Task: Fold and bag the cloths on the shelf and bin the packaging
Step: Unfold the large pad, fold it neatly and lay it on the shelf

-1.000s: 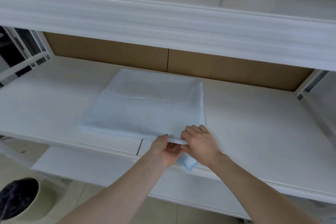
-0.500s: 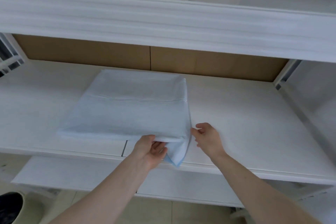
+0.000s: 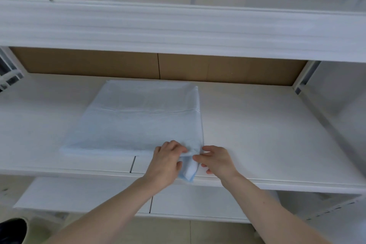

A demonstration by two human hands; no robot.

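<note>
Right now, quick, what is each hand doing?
Left hand: pinching the near corner of the light blue cloth.
Right hand: fingers loosely spread beside that corner; whether it touches the cloth cannot be told.

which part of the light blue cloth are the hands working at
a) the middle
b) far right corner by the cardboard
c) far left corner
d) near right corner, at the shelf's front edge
d: the left hand pinches the cloth at its near right corner, which droops over the shelf front edge, with the right hand beside it.

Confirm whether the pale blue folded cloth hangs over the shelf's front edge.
Yes, the pale blue folded cloth's near right corner droops past the white shelf's front edge.
</note>
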